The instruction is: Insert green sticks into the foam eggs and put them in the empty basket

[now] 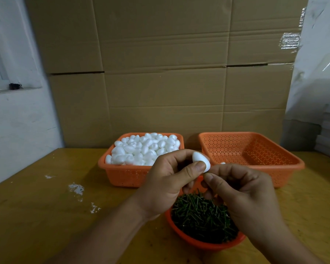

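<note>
- Foam egg (pixel 201 161): held in the air between the two rear baskets, pinched by the thumb and fingers of the left hand (pixel 168 184).
- Right hand (pixel 242 193): fingertips pinched together at the egg's lower end; a stick is presumably held, but none can be seen.
- Step judged: insertion in hand; a straight push is called for next.
- Green sticks (pixel 202 216): heaped in the near bowl.
- Egg basket (pixel 122 174): rear left, full.
- Empty basket (pixel 255 155): rear right; one small white piece is visible inside.

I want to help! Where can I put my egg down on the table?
Bare wood lies left of the full egg basket, past the white flecks, and right of the stick bowl. It is crowded in the middle, where both hands work.
</note>
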Demonstrator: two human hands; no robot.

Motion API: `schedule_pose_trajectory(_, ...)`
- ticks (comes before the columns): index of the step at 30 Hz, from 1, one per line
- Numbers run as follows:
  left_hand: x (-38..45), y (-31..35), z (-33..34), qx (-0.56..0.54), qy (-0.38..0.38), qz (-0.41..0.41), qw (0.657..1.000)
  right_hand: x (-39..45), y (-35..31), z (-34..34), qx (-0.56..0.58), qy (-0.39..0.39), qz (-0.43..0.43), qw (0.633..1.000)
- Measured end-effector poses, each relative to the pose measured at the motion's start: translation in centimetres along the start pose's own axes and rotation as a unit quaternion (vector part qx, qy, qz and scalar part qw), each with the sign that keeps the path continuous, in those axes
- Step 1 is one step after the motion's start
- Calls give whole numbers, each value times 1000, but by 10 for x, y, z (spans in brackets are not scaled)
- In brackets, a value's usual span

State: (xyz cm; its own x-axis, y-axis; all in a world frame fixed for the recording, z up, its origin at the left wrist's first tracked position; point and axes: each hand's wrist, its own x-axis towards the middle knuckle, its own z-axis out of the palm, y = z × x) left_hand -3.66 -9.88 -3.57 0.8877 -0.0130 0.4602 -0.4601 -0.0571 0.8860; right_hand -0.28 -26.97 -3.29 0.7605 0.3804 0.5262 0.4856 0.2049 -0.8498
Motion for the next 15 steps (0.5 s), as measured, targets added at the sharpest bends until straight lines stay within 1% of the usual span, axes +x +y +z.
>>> schedule_pose_trajectory(3,0,-1,-2,7,6,-11,1000,2,3,-2,-1,-8,11,1000)
schedule_pose_trajectory(6,0,-1,-3,4,-12,-21,1000,4,2,-5,11,-20,31,999)
schedule_pose_trajectory(10,2,-3,0,4,-8,-14,1000,10,3,-9,-1,-8,42,999)
schedule_pose_trajectory(13,2,-6,1,27,17,-22,999,24,4,-14,-17,17,54,998)
schedule_pose_trajectory(15,1,-10,0,64,30,-36,997,42,7,-22,-56,56,69,995)
